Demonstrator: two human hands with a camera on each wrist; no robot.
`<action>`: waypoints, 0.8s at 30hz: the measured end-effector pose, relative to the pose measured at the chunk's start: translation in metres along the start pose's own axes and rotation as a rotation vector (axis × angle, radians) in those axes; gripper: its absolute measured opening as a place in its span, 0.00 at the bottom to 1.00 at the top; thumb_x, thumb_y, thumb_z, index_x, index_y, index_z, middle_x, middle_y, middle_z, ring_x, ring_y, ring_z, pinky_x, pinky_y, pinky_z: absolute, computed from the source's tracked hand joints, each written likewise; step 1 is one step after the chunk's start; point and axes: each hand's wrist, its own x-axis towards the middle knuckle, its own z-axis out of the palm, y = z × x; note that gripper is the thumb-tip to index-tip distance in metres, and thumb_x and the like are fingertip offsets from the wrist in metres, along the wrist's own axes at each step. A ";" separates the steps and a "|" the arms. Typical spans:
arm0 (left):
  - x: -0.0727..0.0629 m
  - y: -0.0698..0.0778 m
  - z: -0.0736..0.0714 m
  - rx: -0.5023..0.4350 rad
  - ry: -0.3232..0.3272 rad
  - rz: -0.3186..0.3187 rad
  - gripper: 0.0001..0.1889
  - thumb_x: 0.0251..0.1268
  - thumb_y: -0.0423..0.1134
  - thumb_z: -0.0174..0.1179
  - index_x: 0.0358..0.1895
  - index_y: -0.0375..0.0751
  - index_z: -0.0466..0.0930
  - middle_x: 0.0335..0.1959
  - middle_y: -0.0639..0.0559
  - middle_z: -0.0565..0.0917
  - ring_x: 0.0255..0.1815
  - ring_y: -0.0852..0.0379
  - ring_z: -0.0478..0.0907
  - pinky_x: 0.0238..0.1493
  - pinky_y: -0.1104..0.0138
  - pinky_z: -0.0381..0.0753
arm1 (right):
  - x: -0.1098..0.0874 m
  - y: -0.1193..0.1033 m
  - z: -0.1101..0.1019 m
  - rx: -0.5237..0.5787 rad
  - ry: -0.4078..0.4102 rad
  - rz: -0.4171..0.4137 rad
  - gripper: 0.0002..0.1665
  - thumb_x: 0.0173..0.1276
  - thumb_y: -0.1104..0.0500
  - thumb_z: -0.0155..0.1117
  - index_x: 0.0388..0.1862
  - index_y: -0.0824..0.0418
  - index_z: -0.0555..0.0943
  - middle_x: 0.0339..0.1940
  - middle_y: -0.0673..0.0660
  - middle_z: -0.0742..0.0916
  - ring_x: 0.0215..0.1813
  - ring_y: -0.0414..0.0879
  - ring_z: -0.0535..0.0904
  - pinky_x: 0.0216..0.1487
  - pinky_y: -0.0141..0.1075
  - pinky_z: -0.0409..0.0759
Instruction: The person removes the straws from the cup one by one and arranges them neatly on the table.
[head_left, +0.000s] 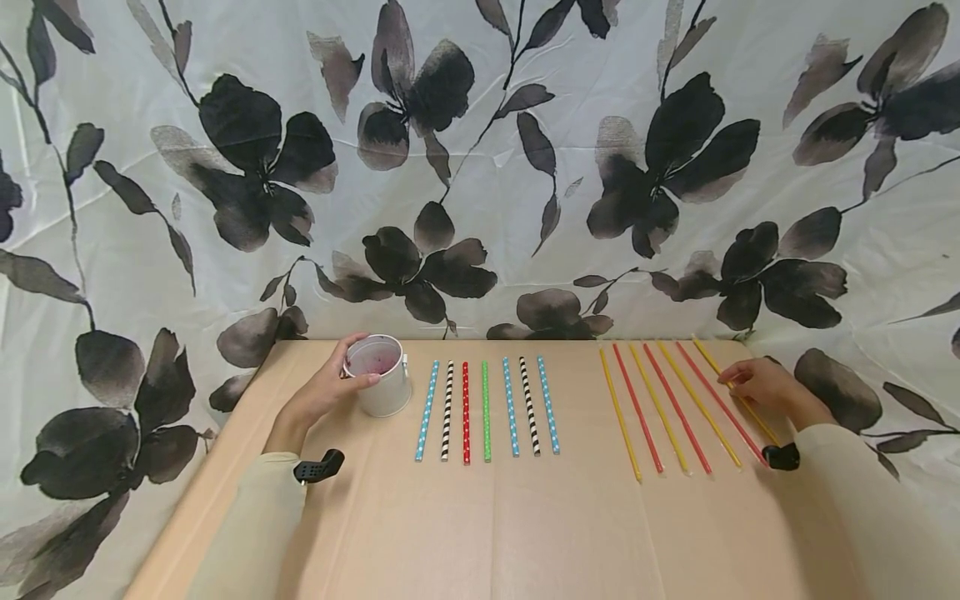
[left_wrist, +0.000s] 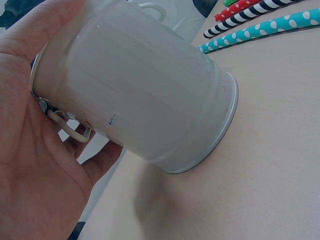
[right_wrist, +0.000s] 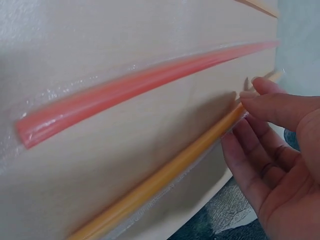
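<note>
My left hand (head_left: 322,387) grips a small white metal pail (head_left: 384,392) by its rim, with the thumb on one side and the fingers round the other. Pinkish stains show inside it. In the left wrist view the pail (left_wrist: 135,90) fills the middle, its wire handle by the palm; whether its base touches the table cannot be told. At the far right, my right hand (head_left: 772,390) pinches a yellow straw (head_left: 757,417) in a clear wrapper. The right wrist view shows the thumb and fingertips on either side of this yellow straw (right_wrist: 165,177), a red straw (right_wrist: 125,92) beside it.
Several patterned paper straws, among them a red one (head_left: 466,412) and a green one (head_left: 486,412), lie in a row mid-table. More wrapped red and yellow straws (head_left: 621,417) lie slanted to their right. Behind the wooden table (head_left: 555,533) hangs a floral cloth (head_left: 525,208).
</note>
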 end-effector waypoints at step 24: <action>0.001 -0.001 0.000 -0.015 -0.002 0.010 0.47 0.67 0.40 0.67 0.81 0.52 0.44 0.75 0.35 0.58 0.78 0.34 0.51 0.75 0.34 0.45 | -0.001 -0.009 -0.004 -0.097 0.134 -0.015 0.18 0.70 0.63 0.62 0.55 0.71 0.81 0.50 0.75 0.81 0.44 0.59 0.78 0.43 0.49 0.82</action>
